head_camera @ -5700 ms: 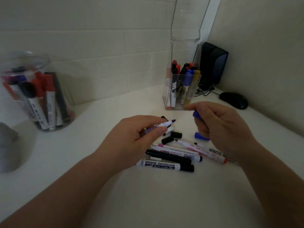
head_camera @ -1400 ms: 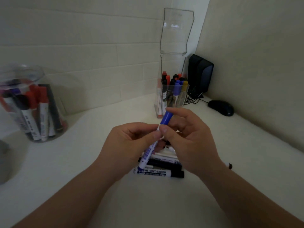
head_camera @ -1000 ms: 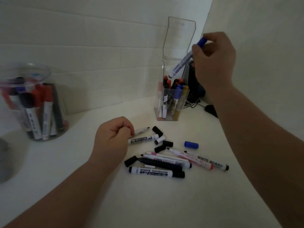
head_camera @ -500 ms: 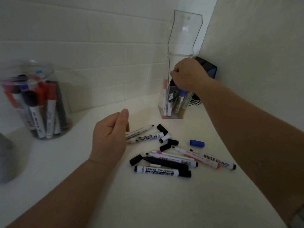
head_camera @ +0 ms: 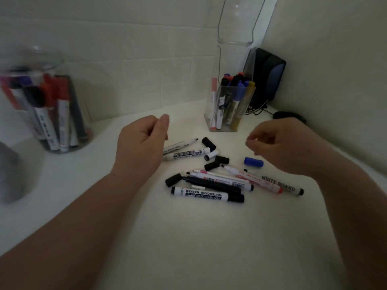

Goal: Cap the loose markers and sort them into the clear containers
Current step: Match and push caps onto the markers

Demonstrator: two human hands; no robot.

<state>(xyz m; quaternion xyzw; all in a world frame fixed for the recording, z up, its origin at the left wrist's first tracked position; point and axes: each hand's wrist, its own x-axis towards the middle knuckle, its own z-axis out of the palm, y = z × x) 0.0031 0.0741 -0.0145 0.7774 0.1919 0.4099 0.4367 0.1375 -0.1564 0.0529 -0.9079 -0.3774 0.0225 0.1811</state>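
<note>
Several loose whiteboard markers (head_camera: 209,194) lie in a heap on the white counter, some uncapped. Black caps (head_camera: 208,144) and a blue cap (head_camera: 253,163) are scattered among them. A square clear container (head_camera: 228,107) behind the heap holds upright markers, a blue-capped one among them. A round clear jar (head_camera: 45,105) at the left holds red and black markers. My left hand (head_camera: 140,149) hovers left of the heap, empty, fingers loosely curled. My right hand (head_camera: 280,145) hovers just above the blue cap, empty, fingers apart.
A black speaker (head_camera: 267,78) stands in the corner behind the square container, with cables and a dark mouse (head_camera: 290,116) beside it. A tall clear lid (head_camera: 237,21) rises above the square container. A blurred grey object (head_camera: 9,174) sits at the far left.
My right hand has let go of the blue-capped marker in the square container and come back down over the heap. My left hand has stayed near the two markers at the left.
</note>
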